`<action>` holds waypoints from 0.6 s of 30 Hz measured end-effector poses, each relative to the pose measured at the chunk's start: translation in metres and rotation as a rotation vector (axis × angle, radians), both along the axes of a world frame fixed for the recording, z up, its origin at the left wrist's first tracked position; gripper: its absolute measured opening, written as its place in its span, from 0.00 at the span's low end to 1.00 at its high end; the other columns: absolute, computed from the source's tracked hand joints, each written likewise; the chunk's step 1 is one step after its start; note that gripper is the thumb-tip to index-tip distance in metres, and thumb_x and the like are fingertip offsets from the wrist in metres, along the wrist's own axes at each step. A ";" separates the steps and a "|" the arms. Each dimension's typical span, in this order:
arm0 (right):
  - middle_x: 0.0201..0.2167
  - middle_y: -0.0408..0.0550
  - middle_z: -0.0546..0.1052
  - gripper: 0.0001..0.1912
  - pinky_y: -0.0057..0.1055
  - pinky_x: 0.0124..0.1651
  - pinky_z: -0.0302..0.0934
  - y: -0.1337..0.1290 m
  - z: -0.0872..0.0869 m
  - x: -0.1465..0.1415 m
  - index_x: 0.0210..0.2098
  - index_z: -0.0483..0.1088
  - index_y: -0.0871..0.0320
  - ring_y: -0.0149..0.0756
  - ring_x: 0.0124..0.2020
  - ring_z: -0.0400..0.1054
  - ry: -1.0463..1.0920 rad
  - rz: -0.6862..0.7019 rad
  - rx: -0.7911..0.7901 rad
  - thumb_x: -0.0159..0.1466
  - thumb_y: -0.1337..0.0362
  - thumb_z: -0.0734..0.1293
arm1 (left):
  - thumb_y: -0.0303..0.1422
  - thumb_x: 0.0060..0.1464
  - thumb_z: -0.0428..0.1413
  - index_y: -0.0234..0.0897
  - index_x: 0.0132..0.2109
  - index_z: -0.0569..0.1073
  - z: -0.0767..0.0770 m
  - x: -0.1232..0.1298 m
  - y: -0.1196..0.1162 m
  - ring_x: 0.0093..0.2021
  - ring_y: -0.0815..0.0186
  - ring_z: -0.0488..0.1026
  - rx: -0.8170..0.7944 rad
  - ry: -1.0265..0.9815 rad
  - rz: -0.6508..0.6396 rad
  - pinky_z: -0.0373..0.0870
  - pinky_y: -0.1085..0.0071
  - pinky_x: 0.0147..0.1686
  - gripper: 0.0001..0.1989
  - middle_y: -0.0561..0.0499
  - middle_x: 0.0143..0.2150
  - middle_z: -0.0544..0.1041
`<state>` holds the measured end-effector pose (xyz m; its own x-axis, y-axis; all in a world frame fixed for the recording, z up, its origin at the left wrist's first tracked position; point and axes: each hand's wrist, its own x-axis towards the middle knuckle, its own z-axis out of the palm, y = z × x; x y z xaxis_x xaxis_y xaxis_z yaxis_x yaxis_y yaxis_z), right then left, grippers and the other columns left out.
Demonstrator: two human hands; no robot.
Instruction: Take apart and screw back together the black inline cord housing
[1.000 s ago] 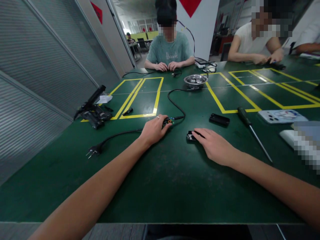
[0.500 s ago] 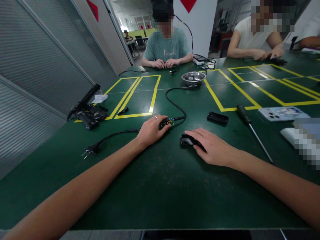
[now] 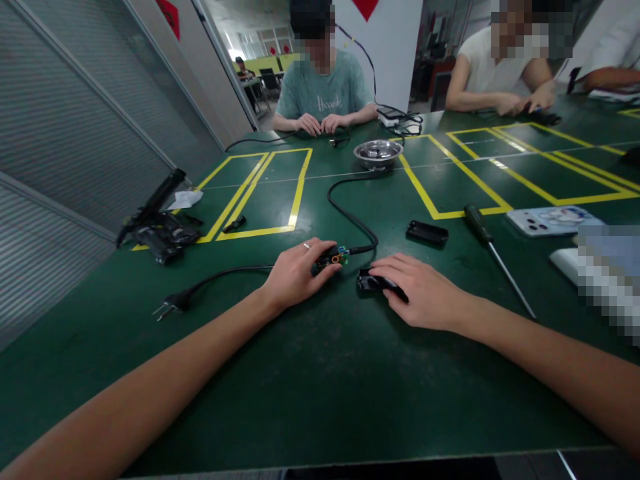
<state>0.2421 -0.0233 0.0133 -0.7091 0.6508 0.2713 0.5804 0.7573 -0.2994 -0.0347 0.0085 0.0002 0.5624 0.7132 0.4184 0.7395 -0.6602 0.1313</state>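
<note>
My left hand point(image 3: 296, 272) is closed around a small circuit board point(image 3: 340, 256) with an orange-ringed part, its fingers covering one end. A black cord point(image 3: 353, 217) leaves the board on the right and curves back toward the steel bowl. On the other side, a power cord with a two-pin plug point(image 3: 176, 301) runs out to the left. My right hand point(image 3: 417, 288) grips a hollow black plastic casing half point(image 3: 369, 281) at the table surface, thumb and fingers on its sides. A second black casing piece point(image 3: 427, 233) lies farther back, touched by neither hand.
A screwdriver point(image 3: 500, 260) and a phone point(image 3: 553, 221) lie at the right. The steel bowl point(image 3: 378, 155) stands farther back. Black packaged parts point(image 3: 163, 230) are heaped at the left; a small black piece point(image 3: 235, 224) lies near yellow tape. Two people work across the table.
The view has shifted slightly. My left hand has drawn the circuit board a little nearer, and the cord's bend has moved with it. My right hand keeps its hold on the casing half.
</note>
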 end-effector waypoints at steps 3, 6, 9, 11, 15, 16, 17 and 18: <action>0.53 0.56 0.71 0.16 0.48 0.56 0.61 0.001 0.002 0.003 0.48 0.71 0.61 0.46 0.53 0.65 0.071 -0.123 0.073 0.65 0.60 0.62 | 0.41 0.61 0.53 0.36 0.57 0.61 0.000 0.001 -0.002 0.40 0.62 0.74 0.024 0.002 -0.022 0.72 0.66 0.39 0.22 0.45 0.45 0.74; 0.52 0.57 0.71 0.13 0.48 0.57 0.61 0.005 0.005 0.006 0.44 0.71 0.62 0.46 0.54 0.65 0.199 -0.244 0.177 0.65 0.60 0.62 | 0.40 0.60 0.54 0.36 0.56 0.60 0.000 0.005 -0.007 0.38 0.63 0.74 0.047 -0.099 0.026 0.72 0.66 0.37 0.22 0.45 0.44 0.73; 0.55 0.58 0.69 0.17 0.50 0.59 0.59 0.009 0.005 0.007 0.52 0.67 0.61 0.47 0.57 0.62 0.276 -0.226 0.240 0.65 0.62 0.63 | 0.39 0.60 0.54 0.37 0.57 0.58 0.002 0.016 -0.015 0.38 0.64 0.74 0.019 -0.171 0.008 0.72 0.66 0.37 0.22 0.44 0.46 0.72; 0.58 0.57 0.68 0.20 0.52 0.60 0.57 0.010 0.003 0.007 0.56 0.65 0.59 0.47 0.60 0.60 0.265 -0.165 0.231 0.65 0.64 0.62 | 0.39 0.61 0.53 0.37 0.58 0.57 0.004 0.023 -0.021 0.39 0.64 0.74 -0.029 -0.159 -0.059 0.73 0.67 0.38 0.22 0.44 0.47 0.71; 0.49 0.53 0.76 0.15 0.53 0.61 0.56 0.009 -0.003 0.005 0.52 0.69 0.58 0.43 0.53 0.67 0.192 -0.042 0.198 0.67 0.68 0.59 | 0.39 0.61 0.53 0.40 0.59 0.56 0.007 0.030 -0.027 0.45 0.62 0.74 -0.094 -0.130 -0.162 0.73 0.65 0.42 0.23 0.45 0.48 0.72; 0.46 0.53 0.77 0.15 0.52 0.60 0.56 0.009 -0.004 0.005 0.51 0.70 0.59 0.43 0.50 0.68 0.187 -0.043 0.202 0.67 0.68 0.58 | 0.41 0.61 0.54 0.40 0.59 0.56 0.007 0.030 -0.027 0.46 0.61 0.74 -0.103 -0.127 -0.168 0.73 0.64 0.44 0.23 0.45 0.49 0.72; 0.45 0.53 0.77 0.15 0.50 0.59 0.58 0.009 -0.005 0.006 0.50 0.70 0.59 0.42 0.48 0.69 0.186 -0.057 0.206 0.68 0.68 0.58 | 0.42 0.60 0.55 0.41 0.59 0.56 0.006 0.031 -0.027 0.47 0.60 0.73 -0.115 -0.122 -0.166 0.73 0.62 0.46 0.25 0.44 0.50 0.72; 0.44 0.54 0.77 0.15 0.49 0.57 0.60 0.009 -0.005 0.006 0.50 0.71 0.60 0.42 0.47 0.69 0.191 -0.076 0.210 0.68 0.67 0.58 | 0.44 0.59 0.56 0.41 0.59 0.56 0.006 0.032 -0.026 0.48 0.59 0.73 -0.132 -0.112 -0.161 0.72 0.61 0.47 0.27 0.44 0.51 0.72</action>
<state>0.2484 -0.0146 0.0079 -0.5836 0.6156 0.5296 0.5863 0.7707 -0.2498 -0.0032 -0.0174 0.0062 0.6287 0.6708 0.3933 0.6022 -0.7400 0.2995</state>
